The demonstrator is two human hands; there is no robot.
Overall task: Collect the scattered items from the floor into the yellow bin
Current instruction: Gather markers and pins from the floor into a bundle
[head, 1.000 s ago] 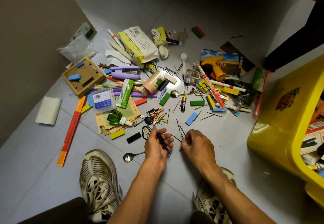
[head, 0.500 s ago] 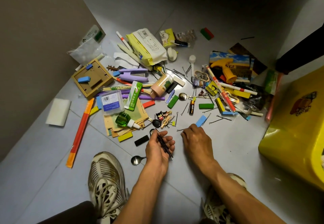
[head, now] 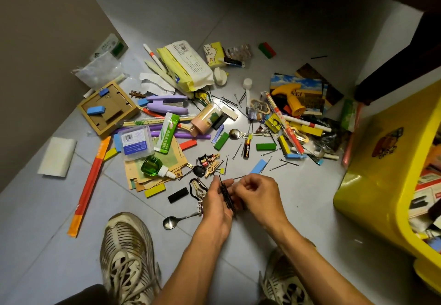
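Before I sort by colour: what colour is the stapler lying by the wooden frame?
Light purple; the stapler shows best in the head view, right of the wooden frame.

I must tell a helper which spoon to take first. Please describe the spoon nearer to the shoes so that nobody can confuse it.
Start at the worn mesh left shoe. Just beyond its toe lies a small metal spoon, bowl toward the shoe. It lies alone on bare tile, unlike the other one.

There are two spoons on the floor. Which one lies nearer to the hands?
The spoon by the left shoe, just beside the left hand. The other spoon lies farther off, amid the clutter next to the battery.
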